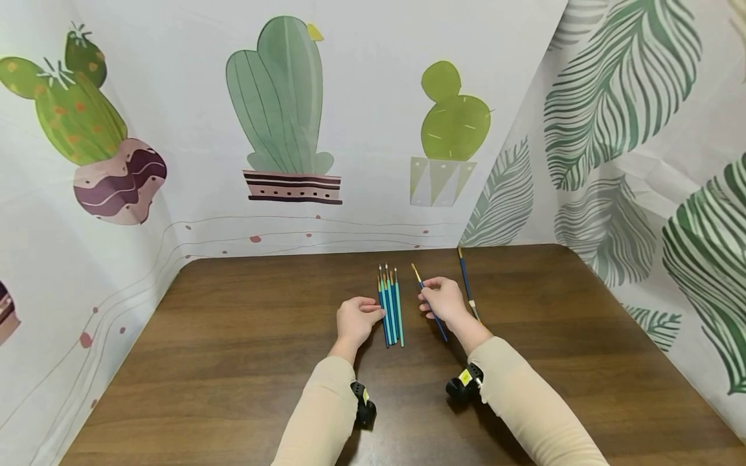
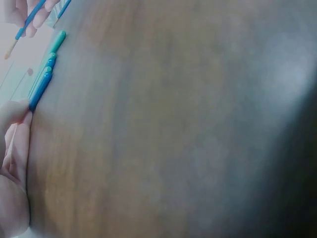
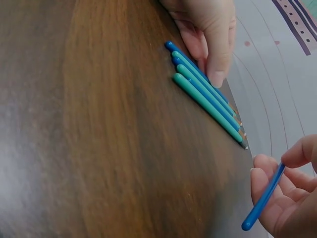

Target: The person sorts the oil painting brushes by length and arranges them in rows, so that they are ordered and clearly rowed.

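Observation:
Several paintbrushes with dark blue and light teal handles lie side by side on the table, bristles toward the wall. My left hand is at the row's left side, thumb and finger pinching the outermost dark blue brush. My right hand, right of the row, holds a separate blue paintbrush between thumb and fingers. That brush is tilted, its bristles pointing up and left and its rounded handle end toward me. In the right wrist view its blue handle crosses in front of the curled fingers.
Beyond my right hand another blue paintbrush lies near the table's back edge, with a pale-banded brush close to its near end. The brown wooden table meets a cactus-printed cloth at the back. Leaf-printed cloth hangs at right.

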Demonstrator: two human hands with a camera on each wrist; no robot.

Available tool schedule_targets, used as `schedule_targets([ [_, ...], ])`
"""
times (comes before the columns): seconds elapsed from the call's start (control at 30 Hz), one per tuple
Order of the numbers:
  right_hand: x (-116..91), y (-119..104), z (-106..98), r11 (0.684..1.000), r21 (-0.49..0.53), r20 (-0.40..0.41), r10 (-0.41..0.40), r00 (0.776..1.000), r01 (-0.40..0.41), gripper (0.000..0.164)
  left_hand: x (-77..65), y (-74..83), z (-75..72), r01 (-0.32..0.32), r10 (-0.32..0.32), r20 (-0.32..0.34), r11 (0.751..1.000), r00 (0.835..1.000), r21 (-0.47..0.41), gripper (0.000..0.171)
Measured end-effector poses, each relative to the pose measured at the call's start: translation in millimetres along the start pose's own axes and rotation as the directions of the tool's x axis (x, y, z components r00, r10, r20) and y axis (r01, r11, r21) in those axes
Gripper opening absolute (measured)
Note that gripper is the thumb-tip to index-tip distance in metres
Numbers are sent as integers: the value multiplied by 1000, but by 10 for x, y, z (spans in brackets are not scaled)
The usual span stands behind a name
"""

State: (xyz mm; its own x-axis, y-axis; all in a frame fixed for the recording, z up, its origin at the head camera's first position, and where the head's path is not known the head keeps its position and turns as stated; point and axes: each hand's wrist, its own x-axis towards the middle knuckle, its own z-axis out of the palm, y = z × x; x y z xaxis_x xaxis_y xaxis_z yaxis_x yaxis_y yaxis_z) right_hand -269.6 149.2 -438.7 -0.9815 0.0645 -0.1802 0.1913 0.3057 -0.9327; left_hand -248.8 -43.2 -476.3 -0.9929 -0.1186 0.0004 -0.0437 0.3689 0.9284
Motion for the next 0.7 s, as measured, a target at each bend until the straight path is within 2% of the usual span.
schedule_targets([
  [0.3, 29, 51, -99, 1000, 26, 3, 16, 1000, -16, 34, -6, -9, 11, 26, -26, 6, 1000, 1000, -3, 28],
  [0.5, 31, 59, -157, 998, 58, -15, 15, 1000, -14, 33, 11, -36, 23, 9, -9, -3, 1000, 1000, 4, 28],
  [0.7, 39, 28, -244, 1000, 27, -43, -6, 999, 7, 36, 29, -42, 22, 14, -14, -1, 1000, 1000, 4, 28],
])
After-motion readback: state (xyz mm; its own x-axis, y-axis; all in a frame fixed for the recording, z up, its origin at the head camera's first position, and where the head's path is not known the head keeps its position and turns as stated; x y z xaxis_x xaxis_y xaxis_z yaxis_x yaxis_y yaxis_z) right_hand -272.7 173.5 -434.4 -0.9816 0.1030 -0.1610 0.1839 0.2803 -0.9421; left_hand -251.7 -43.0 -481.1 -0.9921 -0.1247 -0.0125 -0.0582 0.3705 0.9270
